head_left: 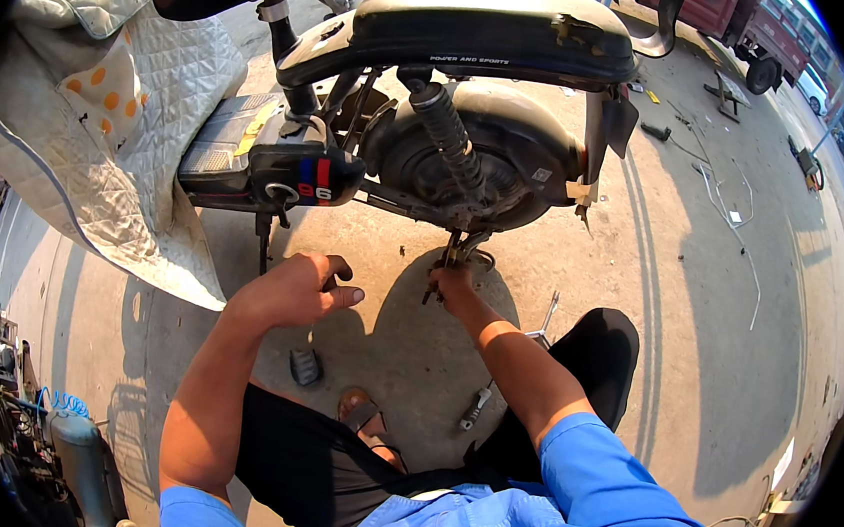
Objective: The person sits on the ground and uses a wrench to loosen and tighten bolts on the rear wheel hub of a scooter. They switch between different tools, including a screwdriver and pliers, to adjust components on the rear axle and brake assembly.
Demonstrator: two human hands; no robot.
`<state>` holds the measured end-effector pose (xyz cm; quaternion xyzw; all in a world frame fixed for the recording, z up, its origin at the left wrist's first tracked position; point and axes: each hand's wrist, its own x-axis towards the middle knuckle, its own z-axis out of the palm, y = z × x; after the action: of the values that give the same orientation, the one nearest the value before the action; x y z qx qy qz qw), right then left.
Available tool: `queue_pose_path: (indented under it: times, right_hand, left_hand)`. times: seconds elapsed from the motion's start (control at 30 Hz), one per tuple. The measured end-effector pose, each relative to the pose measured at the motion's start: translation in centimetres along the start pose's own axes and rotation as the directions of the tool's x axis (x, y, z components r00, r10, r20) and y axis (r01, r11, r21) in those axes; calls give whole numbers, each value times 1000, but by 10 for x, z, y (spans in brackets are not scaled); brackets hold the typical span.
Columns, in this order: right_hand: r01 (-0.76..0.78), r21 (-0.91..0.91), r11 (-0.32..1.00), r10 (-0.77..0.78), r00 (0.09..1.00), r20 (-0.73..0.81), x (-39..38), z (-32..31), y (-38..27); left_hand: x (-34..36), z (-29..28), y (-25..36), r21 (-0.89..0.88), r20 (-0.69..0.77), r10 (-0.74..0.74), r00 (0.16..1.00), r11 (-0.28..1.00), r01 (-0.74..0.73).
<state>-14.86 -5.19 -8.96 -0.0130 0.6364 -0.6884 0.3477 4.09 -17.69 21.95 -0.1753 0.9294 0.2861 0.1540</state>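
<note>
An electric scooter with a long dark seat (492,41) stands before me, its rear wheel (451,161) and shock absorber (450,140) facing me. At the hub, low on the wheel, my right hand (454,284) is closed round a slim dark piece that I cannot make out. My left hand (301,291) hangs in the air below the scooter's footboard, fingers loosely bent, thumb apart, holding nothing. On the ground under it lies a dark grey ribbed block (306,367). An adjustable wrench (476,409) and a silver branched wrench (545,319) lie beside my right forearm.
A pale quilted cover (152,140) drapes over the scooter's front at left. Wires and thin rods (723,205) lie on the concrete at right. A red truck (724,29) is parked at the back. A grey tank (81,460) with a blue coiled hose stands lower left.
</note>
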Motion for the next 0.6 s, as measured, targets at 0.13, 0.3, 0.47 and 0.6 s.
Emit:
queue_pose_path:
  times: [0.13,0.3,0.47,0.6]
  right_hand:
    - [-59,0,998,59,997,57,5,-4,-2]
    - [-261,13,965,253,946,204,4,-14,-41]
    - [-527,154,836,420,794,439,3,-38,-94]
    - [-547,193,814,434,795,424,5,-32,-91]
  left_hand:
    - [2,1,0,16,7,-14,1000,1000,13]
    - [5,7,-6,10,-1,26,1000,1000,-26]
    - [6,8,-4,-32,9,36,999,999,-35]
    - [5,10,-5,-48,7,18,1000,999,-17]
